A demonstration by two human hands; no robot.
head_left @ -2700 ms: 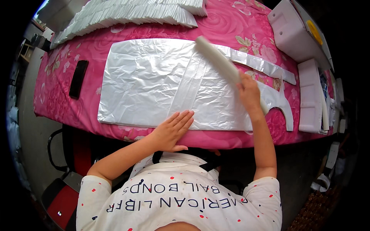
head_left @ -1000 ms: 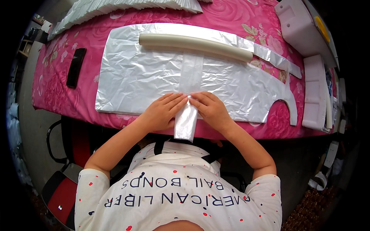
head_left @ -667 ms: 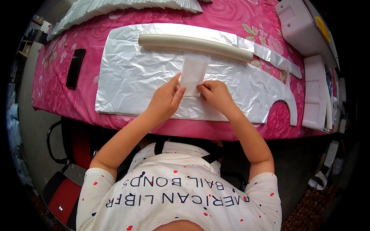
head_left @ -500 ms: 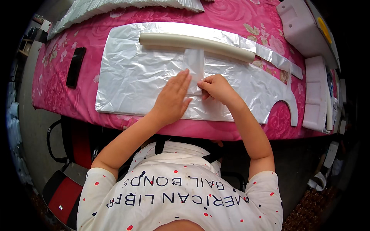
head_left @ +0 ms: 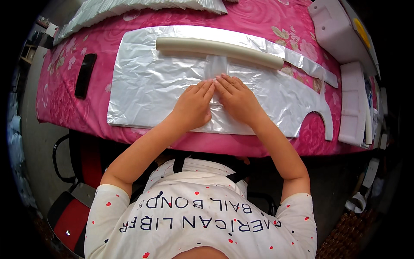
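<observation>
A folded white plastic apron [head_left: 146, 86] lies flat across the table, with a curved cut-out and thin straps at its right end. My left hand [head_left: 194, 103] rests on it, fingers stretched out and pointing away from me. Beside it my right hand [head_left: 239, 98] lies palm down with its fingers extended too. The fingertips of both hands nearly meet over a narrow folded plastic strip [head_left: 216, 66], whose near part they cover. Beyond them a long cream tube [head_left: 215, 49] lies across the apron, over the far end of the strip.
Pink floral cloth [head_left: 254, 144] covers the table. A black phone [head_left: 85, 76] lies at the left. Stacked white plastic sheets [head_left: 142, 6] stand at the far edge. White foam boxes [head_left: 352, 103] are at the right end. A red and black chair [head_left: 71, 220] stands at the lower left.
My right hand has gone from pinching the strip's edge to lying flat, moving slightly left and farther away. The left hand has stayed nearly in place.
</observation>
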